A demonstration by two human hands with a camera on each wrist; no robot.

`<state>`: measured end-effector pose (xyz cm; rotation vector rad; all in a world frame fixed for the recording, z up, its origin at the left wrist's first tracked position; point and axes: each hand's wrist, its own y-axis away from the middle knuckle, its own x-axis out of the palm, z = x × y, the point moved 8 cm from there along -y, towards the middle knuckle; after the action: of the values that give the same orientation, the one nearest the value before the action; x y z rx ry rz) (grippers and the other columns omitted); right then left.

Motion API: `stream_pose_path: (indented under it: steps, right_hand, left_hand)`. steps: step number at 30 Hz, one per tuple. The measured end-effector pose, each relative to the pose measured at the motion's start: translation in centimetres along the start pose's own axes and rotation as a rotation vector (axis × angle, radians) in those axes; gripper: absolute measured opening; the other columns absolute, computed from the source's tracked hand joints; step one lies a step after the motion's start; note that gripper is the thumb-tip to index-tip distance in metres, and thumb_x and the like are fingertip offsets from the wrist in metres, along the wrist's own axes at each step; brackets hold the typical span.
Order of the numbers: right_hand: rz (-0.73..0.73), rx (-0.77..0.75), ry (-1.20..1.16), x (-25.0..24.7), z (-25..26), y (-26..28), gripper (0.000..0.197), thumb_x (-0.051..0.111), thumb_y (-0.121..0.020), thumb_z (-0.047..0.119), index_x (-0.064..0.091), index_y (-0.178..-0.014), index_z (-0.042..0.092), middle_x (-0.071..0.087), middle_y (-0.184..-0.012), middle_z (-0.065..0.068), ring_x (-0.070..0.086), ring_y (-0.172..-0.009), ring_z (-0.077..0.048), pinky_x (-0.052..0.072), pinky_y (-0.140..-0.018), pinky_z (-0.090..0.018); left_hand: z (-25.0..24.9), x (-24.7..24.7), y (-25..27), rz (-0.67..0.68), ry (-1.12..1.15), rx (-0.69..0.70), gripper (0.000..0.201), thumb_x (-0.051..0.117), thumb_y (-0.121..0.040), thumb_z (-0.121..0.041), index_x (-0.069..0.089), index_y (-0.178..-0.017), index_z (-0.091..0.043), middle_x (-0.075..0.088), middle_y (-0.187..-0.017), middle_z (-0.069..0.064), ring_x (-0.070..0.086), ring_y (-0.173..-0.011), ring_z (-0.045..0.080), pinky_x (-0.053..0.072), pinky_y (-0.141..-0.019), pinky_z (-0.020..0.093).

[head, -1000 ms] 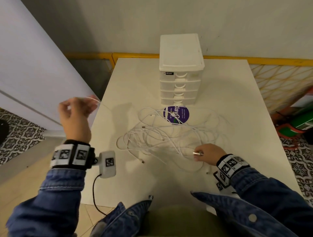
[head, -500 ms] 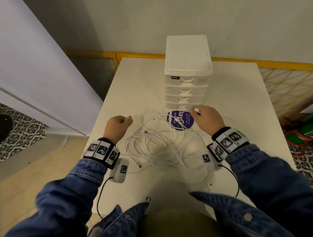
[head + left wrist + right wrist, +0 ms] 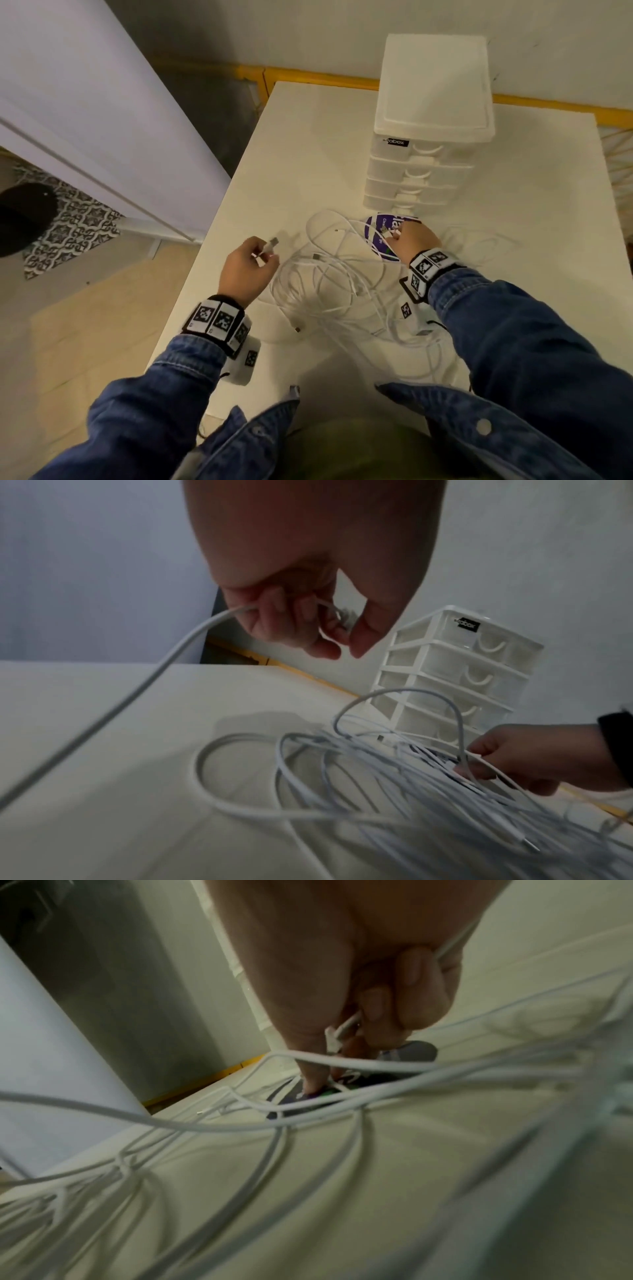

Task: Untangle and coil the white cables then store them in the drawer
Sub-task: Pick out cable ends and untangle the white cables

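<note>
Untangling step: left hand [image 3: 246, 270] and right hand [image 3: 409, 240] each pinch a plug end of the tangled white cables [image 3: 329, 291] mid-frame; next, one cable must be drawn free.

Head overhead; 2 wrist close-ups

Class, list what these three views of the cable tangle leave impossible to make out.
- Number of white cables: strands overlap in the head view.
- Purple sticker text: right hand covers it.
- Drawer unit contents: fronts too cloudy.
- Near strands: blurred in right wrist view.
</note>
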<state>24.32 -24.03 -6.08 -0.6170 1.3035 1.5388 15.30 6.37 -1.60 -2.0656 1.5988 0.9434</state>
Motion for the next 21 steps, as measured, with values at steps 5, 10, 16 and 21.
stream_pose_path:
  steps: [5, 10, 16, 21]
  right_hand:
    - [-0.094, 0.012, -0.188, -0.5, -1.6, 1.1, 0.035, 0.052, -0.086, 0.032, 0.056, -0.104, 0.002, 0.063, -0.097, -0.021, 0.059, -0.099, -0.039, 0.043, -0.077, -0.037]
    - [-0.249, 0.024, -0.435, -2.0, -3.2, 3.2, 0.034, 0.048, -0.091, 0.032, 0.047, -0.11, 0.004, 0.063, -0.096, -0.017, 0.059, -0.093, -0.037, 0.039, -0.073, -0.036]
    - [-0.343, -0.148, -0.507, -4.3, -2.7, 5.9, 0.032, 0.045, -0.095, 0.035, 0.057, -0.098, 0.006, 0.066, -0.087, -0.014, 0.06, -0.083, -0.031, 0.043, -0.072, -0.036]
    - [-0.454, -0.271, -0.694, -8.1, -1.9, 8.6, 0.02, 0.042, -0.098, 0.026, 0.056, -0.103, 0.013, 0.063, -0.076, -0.002, 0.056, -0.077, -0.018, 0.039, -0.072, -0.027]
  left_hand:
    - [-1.1, 4.4, 1.7, 0.254, -0.23, 0.151, 0.01, 0.065, -0.082, -0.023, 0.064, -0.081, -0.013, 0.065, -0.078, 0.003, 0.06, -0.076, 0.029, 0.04, -0.063, 0.028]
    - [-2.5, 8.1, 0.7, 0.305, -0.512, 0.209, 0.029, 0.045, -0.092, -0.03, 0.064, -0.089, -0.008, 0.066, -0.099, 0.011, 0.062, -0.09, 0.031, 0.041, -0.068, 0.032]
    - [-2.5, 9.2, 0.4, 0.363, -0.4, 0.001, 0.026, 0.054, -0.089, -0.028, 0.064, -0.098, -0.005, 0.067, -0.101, 0.017, 0.061, -0.096, 0.037, 0.046, -0.076, 0.037]
    - [-2.7, 8.1, 0.0, 0.424, -0.301, -0.087, 0.03, 0.054, -0.089, -0.021, 0.046, -0.064, -0.007, 0.045, -0.063, 0.005, 0.048, -0.073, 0.026, 0.033, -0.063, 0.03]
